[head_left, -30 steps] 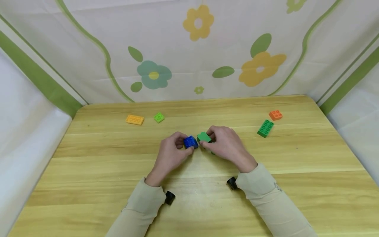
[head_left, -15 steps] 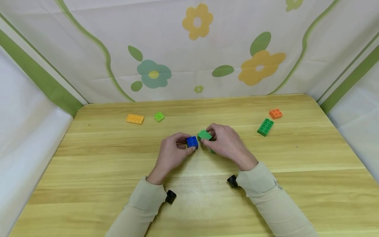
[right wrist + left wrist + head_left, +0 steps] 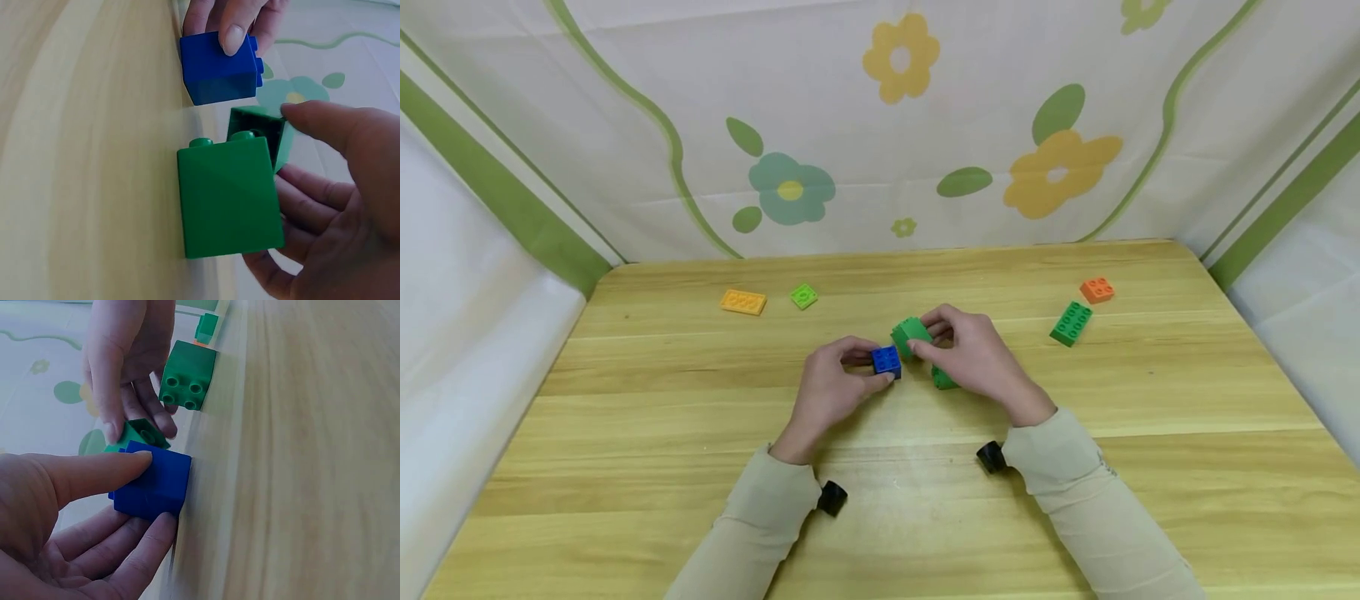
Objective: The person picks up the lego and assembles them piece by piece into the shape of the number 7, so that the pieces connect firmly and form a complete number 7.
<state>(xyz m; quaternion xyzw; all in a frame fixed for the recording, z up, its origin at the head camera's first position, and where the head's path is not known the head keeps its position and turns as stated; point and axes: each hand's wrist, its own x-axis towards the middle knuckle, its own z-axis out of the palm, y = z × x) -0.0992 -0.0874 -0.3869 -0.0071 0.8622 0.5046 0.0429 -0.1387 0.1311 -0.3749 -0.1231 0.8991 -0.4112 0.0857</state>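
Thumb and fingers of my left hand [image 3: 831, 387] pinch a blue toy building brick [image 3: 886, 362], its studs facing up, close over the wooden table. Just beyond it, my right hand [image 3: 976, 360] pinches a green brick [image 3: 912, 336] between thumb and fingers. That brick is tilted, and the right wrist view shows its hollow underside. Below the right palm, a second, taller green brick [image 3: 231, 200] lies on its side, its studs turned toward the left hand; in the head view the hand hides part of it.
On the back left of the table [image 3: 647, 400] lie an orange-yellow flat plate [image 3: 743, 302] and a lime square plate [image 3: 803, 296]. At the back right are an orange brick [image 3: 1097, 290] and a long green brick [image 3: 1071, 323]. A flowered cloth [image 3: 850, 125] hangs behind the table.
The blue brick has turned in my left fingers from tilted to studs up. My right hand has raised and tilted its green brick slightly away, showing more of the green brick below the palm.
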